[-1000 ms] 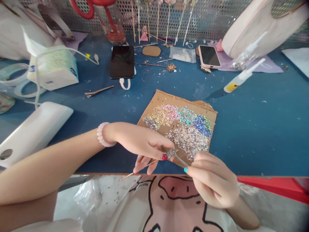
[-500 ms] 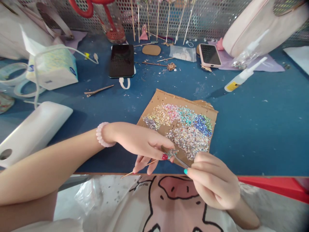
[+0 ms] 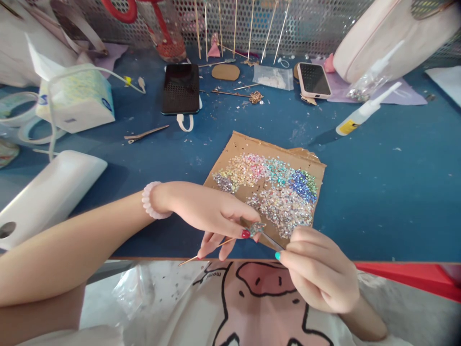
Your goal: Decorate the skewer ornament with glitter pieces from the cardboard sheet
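Observation:
My left hand (image 3: 207,209) pinches a thin gold-coloured hair stick (image 3: 188,261) near its decorated end. Between thumb and fingers shows a small ornament (image 3: 257,228) covered with pale, sparkling stones. Closed round a pair of metal tweezers (image 3: 272,241), my right hand (image 3: 320,271) points their tips at the ornament's right side; I cannot tell whether a stone is in the tips. Under and beyond the hands lies a piece of cardboard (image 3: 236,139) spread with loose rhinestones (image 3: 286,206), sorted in patches of clear, blue, green, pink, yellow and grey.
Behind the cardboard lie a black phone (image 3: 180,89), a pink-cased phone (image 3: 314,80), a small plastic bag (image 3: 272,78) and another hair stick (image 3: 234,93). A glue bottle (image 3: 355,120) stands at right. Leftward are a hair clip (image 3: 147,134), a tissue pack (image 3: 77,103) and a white case (image 3: 54,192).
The camera view has shifted very slightly. Both hands keep their places and grips, with the tweezer tips still at the ornament.

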`<state>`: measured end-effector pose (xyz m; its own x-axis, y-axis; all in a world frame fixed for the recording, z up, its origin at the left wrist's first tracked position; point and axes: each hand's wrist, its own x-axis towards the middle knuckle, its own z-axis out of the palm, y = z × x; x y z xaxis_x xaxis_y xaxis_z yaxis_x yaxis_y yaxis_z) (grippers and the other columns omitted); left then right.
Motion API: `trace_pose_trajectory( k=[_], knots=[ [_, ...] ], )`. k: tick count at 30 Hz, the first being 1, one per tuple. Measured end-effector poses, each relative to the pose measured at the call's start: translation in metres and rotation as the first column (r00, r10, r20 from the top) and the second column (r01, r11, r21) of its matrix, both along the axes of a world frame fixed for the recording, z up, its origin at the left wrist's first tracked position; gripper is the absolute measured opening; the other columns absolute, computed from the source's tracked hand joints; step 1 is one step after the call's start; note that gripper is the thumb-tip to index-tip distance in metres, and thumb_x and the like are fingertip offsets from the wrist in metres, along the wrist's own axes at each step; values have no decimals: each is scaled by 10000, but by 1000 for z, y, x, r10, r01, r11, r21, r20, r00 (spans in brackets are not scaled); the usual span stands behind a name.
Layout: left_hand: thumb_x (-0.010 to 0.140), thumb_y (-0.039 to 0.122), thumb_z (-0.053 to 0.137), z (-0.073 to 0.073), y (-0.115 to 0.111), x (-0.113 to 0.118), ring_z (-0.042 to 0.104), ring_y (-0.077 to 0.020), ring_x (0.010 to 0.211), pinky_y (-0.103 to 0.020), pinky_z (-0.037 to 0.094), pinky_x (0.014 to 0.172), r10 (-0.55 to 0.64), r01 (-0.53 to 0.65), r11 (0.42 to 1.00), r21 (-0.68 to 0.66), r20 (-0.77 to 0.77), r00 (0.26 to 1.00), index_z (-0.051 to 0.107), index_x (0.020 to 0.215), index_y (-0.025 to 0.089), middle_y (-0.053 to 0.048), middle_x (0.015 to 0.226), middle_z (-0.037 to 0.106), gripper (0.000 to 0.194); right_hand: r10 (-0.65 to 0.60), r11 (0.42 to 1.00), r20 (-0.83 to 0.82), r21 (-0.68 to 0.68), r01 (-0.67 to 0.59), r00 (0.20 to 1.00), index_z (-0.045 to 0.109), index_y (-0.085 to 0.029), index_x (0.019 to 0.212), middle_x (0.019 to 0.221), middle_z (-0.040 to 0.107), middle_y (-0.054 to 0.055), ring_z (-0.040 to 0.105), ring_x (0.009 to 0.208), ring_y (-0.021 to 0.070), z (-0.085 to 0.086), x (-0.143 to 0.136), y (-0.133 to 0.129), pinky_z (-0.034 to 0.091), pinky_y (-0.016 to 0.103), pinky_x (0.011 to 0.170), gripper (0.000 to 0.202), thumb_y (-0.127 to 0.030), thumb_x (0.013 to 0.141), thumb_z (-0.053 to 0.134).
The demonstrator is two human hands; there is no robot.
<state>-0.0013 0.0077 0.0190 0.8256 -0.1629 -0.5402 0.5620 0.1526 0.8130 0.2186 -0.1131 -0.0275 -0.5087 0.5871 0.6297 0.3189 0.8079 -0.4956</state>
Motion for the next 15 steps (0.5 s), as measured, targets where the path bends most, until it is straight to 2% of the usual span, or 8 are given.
trace_pose_trajectory(
  k=[11, 15],
  knots=[
    [1015, 189, 326, 2, 0, 0, 598, -94, 434, -176, 518, 483, -1, 1, 1000, -8, -6, 1000, 446, 1022, 217, -2, 716, 690, 124, -10, 1000, 46, 7, 10, 999, 604, -92, 933, 631, 533, 39, 437, 616, 164, 2, -2, 0, 393, 316, 549, 194, 15, 823, 485],
    [1018, 199, 327, 2, 0, 1, 595, -87, 435, -166, 517, 483, 2, -2, 1000, -11, -13, 1000, 445, 1049, 213, -10, 723, 688, 123, -8, 1000, 68, 12, 8, 998, 604, -86, 922, 622, 530, 41, 433, 625, 165, 2, -2, 0, 392, 316, 556, 192, 25, 822, 483]
  ],
)
